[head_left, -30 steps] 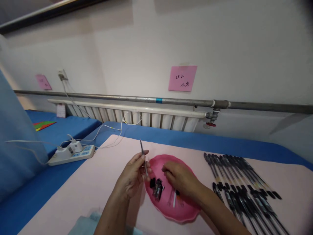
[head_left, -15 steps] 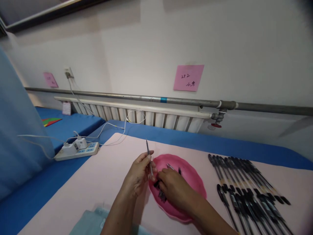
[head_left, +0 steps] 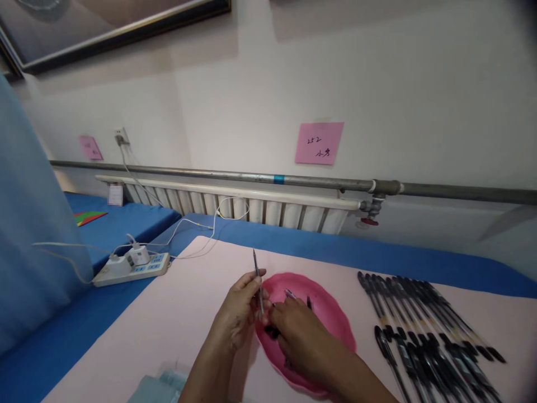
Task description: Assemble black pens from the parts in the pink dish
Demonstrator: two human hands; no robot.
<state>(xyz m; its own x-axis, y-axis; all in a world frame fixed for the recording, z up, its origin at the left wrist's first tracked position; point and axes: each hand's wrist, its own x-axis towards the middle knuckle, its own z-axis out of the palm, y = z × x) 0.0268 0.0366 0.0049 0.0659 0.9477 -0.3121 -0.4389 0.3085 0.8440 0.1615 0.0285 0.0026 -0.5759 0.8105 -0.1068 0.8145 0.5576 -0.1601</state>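
Observation:
My left hand (head_left: 241, 310) is closed round a thin pen refill (head_left: 257, 273) that points up and away, just left of a pink dish (head_left: 331, 319). My right hand (head_left: 297, 330) lies over the dish with its fingers curled down among small dark pen parts (head_left: 273, 332); what they hold is hidden. The two hands nearly touch at the dish's left rim.
Several black pens (head_left: 423, 324) lie in rows on the pink mat (head_left: 176, 330) to the right. A white power strip (head_left: 132, 267) with chargers and cables sits on the blue table at left. A radiator (head_left: 235, 204) and a pipe run along the wall behind.
My right hand moved left across the dish toward my left hand. The left hand kept holding the refill. The camera tilted up slightly.

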